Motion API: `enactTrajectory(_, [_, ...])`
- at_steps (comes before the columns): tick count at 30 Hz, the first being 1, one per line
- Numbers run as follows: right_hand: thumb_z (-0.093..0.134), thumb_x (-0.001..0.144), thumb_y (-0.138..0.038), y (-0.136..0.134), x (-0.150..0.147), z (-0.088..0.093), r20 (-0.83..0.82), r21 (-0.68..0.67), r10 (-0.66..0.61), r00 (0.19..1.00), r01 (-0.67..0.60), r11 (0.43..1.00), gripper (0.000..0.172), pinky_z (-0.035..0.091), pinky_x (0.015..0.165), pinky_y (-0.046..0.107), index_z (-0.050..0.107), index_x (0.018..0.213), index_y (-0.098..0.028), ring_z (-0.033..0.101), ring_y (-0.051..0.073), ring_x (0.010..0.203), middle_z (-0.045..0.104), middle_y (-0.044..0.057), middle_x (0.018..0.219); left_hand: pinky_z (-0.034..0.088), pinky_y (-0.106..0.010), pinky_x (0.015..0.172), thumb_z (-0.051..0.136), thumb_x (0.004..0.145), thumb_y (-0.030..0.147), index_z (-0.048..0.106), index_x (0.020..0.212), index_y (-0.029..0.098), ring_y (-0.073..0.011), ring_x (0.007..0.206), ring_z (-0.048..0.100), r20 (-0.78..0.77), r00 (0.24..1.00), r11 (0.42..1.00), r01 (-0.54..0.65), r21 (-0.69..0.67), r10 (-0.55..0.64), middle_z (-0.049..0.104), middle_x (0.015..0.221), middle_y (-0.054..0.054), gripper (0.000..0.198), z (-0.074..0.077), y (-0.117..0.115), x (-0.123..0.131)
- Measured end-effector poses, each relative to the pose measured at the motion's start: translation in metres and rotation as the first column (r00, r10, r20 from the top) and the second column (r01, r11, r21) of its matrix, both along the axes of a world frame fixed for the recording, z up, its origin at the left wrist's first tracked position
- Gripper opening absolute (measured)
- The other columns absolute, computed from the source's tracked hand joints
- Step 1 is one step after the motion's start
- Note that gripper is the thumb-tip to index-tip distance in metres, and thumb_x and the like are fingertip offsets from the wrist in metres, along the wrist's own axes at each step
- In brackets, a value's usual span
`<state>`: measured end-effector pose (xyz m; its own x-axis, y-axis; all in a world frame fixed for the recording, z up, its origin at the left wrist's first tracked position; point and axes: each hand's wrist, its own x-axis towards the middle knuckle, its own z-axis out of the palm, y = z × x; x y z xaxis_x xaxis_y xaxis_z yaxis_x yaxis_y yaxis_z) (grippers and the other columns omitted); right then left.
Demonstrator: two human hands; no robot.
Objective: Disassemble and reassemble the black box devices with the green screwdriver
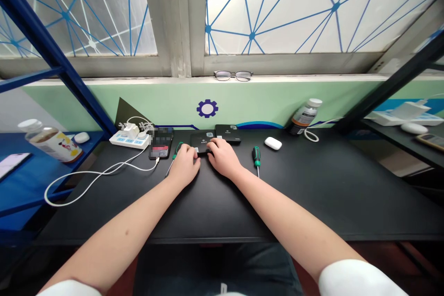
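A flat black box (198,138) with a small pale logo lies on the black desk (215,208) in front of me. My left hand (185,165) is curled against its left front corner, thumb toward the middle. My right hand (225,157) has its fingers over the box's right side. Both hands grip the box, though the fingertips are partly hidden. Behind my right fingers rests a second black box (229,133). A green-handled screwdriver (178,146) lies just left of my left hand, partly covered by it. Another green-and-black screwdriver (256,155) lies to the right of my right wrist.
At the left, a phone (161,144) is plugged into a white cable (100,173) near a power strip (130,140). Right of my hands sit a white earbud case (273,143) and a bottle (305,116). Glasses (233,75) rest on the sill. Blue frame posts (52,41) border the left.
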<state>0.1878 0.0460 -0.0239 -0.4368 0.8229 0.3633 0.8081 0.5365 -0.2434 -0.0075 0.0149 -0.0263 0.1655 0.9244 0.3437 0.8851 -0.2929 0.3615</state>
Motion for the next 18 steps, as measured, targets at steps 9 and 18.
enactTrajectory(9, [0.055,0.102,-0.026,-0.0037,-0.0020,-0.0019,0.018,-0.008,-0.025,1.000,0.025,1.000,0.042,0.039,0.124,0.059,0.067,0.141,-0.019,0.051,0.038,0.150,0.063,0.017,0.156,0.051,-0.058,0.113,0.063,0.098,0.031,0.063,0.141,0.014,-0.0401,0.136,0.053,-0.131,0.986,0.995,0.103,-0.002,-0.103,0.051,0.156,-0.021,0.047,-0.0075,0.0005,0.0039])
enactTrajectory(18, [0.048,0.107,-0.041,-0.0020,-0.0044,-0.0017,0.114,-0.135,-0.063,0.991,0.078,0.988,0.060,0.022,0.128,0.077,0.048,0.164,-0.022,0.031,0.046,0.164,0.039,0.014,0.177,0.047,-0.060,0.117,0.059,0.101,0.037,0.059,0.150,0.014,-0.0405,0.143,0.050,-0.143,0.982,0.989,0.113,-0.101,-0.126,0.052,0.161,-0.021,0.054,-0.0009,0.0006,0.0042])
